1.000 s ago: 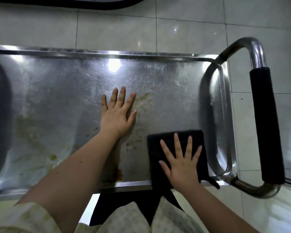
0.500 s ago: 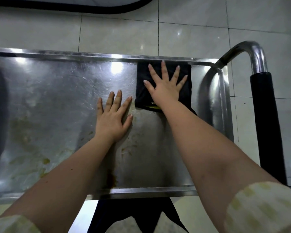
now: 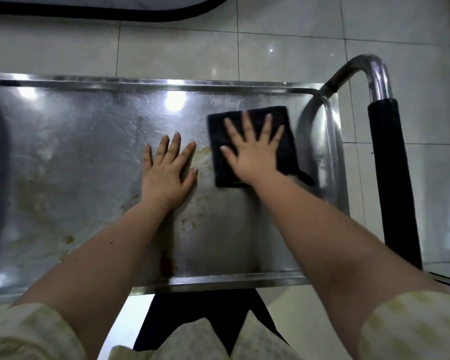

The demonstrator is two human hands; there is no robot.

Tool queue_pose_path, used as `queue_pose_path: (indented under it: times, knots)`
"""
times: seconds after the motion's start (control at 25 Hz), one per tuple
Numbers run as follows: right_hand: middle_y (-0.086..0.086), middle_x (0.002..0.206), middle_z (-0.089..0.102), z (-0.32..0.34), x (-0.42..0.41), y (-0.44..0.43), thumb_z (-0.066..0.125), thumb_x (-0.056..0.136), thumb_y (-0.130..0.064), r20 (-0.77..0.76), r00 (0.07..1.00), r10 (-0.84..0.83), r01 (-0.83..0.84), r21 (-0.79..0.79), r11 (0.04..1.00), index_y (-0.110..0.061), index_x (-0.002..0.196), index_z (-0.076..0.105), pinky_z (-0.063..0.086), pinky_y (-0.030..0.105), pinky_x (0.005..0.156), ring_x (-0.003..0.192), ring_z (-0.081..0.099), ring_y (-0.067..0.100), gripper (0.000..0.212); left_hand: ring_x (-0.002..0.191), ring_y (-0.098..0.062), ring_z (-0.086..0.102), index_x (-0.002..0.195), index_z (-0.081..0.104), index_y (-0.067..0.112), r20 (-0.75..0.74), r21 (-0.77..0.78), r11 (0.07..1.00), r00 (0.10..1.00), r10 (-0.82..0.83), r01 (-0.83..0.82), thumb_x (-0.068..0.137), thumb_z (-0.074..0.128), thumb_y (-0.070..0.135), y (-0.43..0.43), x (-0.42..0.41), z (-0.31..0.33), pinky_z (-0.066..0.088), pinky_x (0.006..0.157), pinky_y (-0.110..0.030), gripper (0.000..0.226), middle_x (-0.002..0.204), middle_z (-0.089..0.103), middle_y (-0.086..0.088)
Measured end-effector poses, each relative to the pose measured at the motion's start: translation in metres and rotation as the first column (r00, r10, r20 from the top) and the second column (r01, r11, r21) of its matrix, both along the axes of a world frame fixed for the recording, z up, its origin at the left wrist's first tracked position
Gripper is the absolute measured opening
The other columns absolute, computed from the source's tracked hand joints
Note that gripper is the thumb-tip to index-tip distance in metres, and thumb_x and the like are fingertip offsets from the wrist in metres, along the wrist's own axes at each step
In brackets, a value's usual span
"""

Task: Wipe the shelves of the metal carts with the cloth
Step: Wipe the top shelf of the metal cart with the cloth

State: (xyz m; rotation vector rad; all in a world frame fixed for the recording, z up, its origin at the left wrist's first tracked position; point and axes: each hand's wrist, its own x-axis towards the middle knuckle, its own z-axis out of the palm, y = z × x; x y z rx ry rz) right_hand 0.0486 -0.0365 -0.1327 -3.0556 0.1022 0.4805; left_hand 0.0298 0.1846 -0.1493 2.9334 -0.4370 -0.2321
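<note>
Black cloth [image 3: 287,150] lies flat on the steel shelf [image 3: 89,152] of the cart, at the end nearest the handle [image 3: 392,178] and closer to the shelf's far rim than to its near one. We see the right hand [image 3: 252,154] on top of it, palm down, fingers straight and spread wide, with cloth showing between the fingers and along the side toward the handle. The left hand [image 3: 166,175] rests flat on bare metal just beside the cloth, on the side away from the handle, fingers straight and slightly apart, clear of the cloth's edge. Between the two hands we make out a yellowish smear [image 3: 204,157]. More brownish stains [image 3: 34,193] lie farther from the handle.
</note>
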Motion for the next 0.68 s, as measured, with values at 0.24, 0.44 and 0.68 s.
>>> queue_pose_path:
  times: [0.24, 0.44, 0.68]
  knots:
    - [-0.01, 0.162, -0.013, -0.001, -0.054, -0.049, 0.012, 0.089, -0.073, 0.032, 0.997, -0.074, 0.074, 0.001, 0.997, -0.052, 0.148, -0.008, -0.01, 0.068, 0.111, 0.146, -0.016, 0.041, 0.066, 0.151, -0.023, -0.004, 0.154, 0.01, 0.039, -0.071, 0.034, 0.999, 0.997, 0.007, -0.005, 0.095, 0.019, 0.058, 0.0, -0.002, 0.006, -0.008, 0.119, -0.051, 0.063, 0.164, 0.002, 0.001]
    - [-0.007, 0.163, -0.014, 0.003, -0.096, -0.102, 0.001, 0.086, -0.07, -0.02, 0.99, -0.139, 0.136, -0.103, 0.985, -0.048, 0.149, -0.011, -0.007, 0.067, 0.112, 0.144, -0.015, 0.045, 0.068, 0.15, -0.027, -0.008, 0.155, 0.011, 0.033, -0.143, 0.05, 0.998, 0.989, -0.027, 0.034, 0.101, 0.028, 0.047, 0.002, -0.011, 0.018, -0.011, 0.117, -0.054, 0.058, 0.164, 0.002, -0.002]
    - [-0.002, 0.163, -0.012, 0.001, -0.112, 0.04, 0.012, 0.092, -0.068, 0.009, 0.992, 0.125, -0.125, 0.03, 0.992, -0.043, 0.152, -0.007, -0.011, 0.073, 0.105, 0.142, -0.019, 0.05, 0.067, 0.15, -0.032, -0.001, 0.154, 0.011, 0.038, -0.101, 0.061, 0.998, 0.995, 0.028, -0.022, 0.094, 0.007, 0.051, 0.039, -0.046, 0.02, -0.007, 0.117, -0.059, 0.062, 0.164, 0.007, -0.004]
